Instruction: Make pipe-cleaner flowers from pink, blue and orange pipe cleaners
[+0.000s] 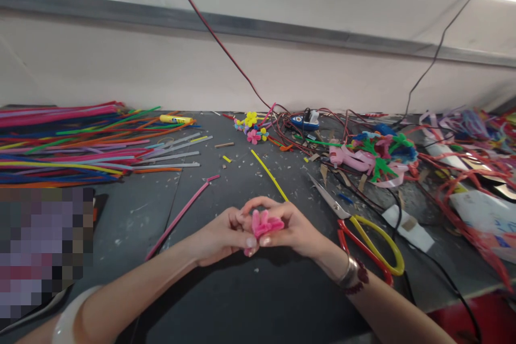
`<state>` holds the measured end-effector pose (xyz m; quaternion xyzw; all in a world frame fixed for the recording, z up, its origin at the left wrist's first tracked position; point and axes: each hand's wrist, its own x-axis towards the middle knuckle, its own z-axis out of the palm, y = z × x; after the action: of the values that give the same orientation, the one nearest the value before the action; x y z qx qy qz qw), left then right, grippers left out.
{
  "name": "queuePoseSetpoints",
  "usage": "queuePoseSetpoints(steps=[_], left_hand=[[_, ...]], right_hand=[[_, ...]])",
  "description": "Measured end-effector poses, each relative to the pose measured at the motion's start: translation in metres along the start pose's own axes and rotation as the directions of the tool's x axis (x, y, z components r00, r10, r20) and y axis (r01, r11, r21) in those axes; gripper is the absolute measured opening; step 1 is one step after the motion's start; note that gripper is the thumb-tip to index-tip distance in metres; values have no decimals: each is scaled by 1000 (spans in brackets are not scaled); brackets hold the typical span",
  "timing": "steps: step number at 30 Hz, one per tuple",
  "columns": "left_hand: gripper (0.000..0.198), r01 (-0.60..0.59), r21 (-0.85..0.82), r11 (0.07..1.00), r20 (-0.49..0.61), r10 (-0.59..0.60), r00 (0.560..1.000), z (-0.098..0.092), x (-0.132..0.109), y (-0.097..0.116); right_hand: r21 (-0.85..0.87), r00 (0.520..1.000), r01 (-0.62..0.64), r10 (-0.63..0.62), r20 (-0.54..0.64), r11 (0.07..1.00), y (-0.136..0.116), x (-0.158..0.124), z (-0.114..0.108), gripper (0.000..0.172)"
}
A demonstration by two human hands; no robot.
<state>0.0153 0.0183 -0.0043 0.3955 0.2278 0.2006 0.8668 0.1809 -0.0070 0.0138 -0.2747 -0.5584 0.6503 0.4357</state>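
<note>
A pink pipe cleaner (pixel 266 224), bent into several short loops like petals, is pinched between my two hands above the dark table's front part. My left hand (pixel 223 236) grips its lower left side with thumb and fingers. From the other side, my right hand (pixel 296 228) curls round it, thumb in front and fingers behind. A straight yellow pipe cleaner (pixel 269 174) lies just beyond my hands. Left of them rests a longer pink pipe cleaner (pixel 181 215) with a bent tip. To the right are open scissors (pixel 336 207) with red and yellow handles.
Bundled coloured pipe cleaners (pixel 80 145) and a yellow glue tube (pixel 176 119) lie at the left. Small finished flowers (pixel 253 131) sit at the back. A pink glue gun (pixel 350 158), tangled cables (pixel 282 123), scraps and red ribbon (pixel 447 188) crowd the right side.
</note>
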Motion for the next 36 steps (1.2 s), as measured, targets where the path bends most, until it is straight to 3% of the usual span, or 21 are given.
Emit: queuePoseSetpoints(steps=[5, 8, 14, 20, 26, 31, 34, 36], left_hand=[[13, -43, 52, 998, 52, 40, 998, -4, 0, 4], [14, -38, 102, 994, 38, 34, 999, -3, 0, 6], [17, -22, 236, 972, -8, 24, 1000, -1, 1, 9], [12, -53, 291, 955, -55, 72, 996, -4, 2, 10], [11, -79, 380, 921, -90, 122, 988, -7, 3, 10], [10, -66, 441, 895, -118, 130, 984, -5, 3, 13], [11, -87, 410, 908, -159, 166, 973, -5, 3, 13], [11, -111, 366, 924, -187, 190, 964, -7, 3, 13]], right_hand=[[-10, 995, 76, -75, 59, 997, -15, -1, -15, 36], [-116, 991, 134, -132, 21, 984, -18, -2, -21, 22], [-213, 994, 93, -104, -40, 973, -19, -2, -16, 3], [-245, 980, 107, -143, -137, 964, -17, -1, -10, 1], [-143, 977, -29, -2, -213, 989, -12, 1, -11, 7], [-147, 979, -68, 38, -198, 987, -9, 3, -11, 10], [-205, 962, 25, -80, -261, 978, -12, 4, -11, 10], [-287, 911, 132, -230, -341, 949, -16, 2, -10, 10]])
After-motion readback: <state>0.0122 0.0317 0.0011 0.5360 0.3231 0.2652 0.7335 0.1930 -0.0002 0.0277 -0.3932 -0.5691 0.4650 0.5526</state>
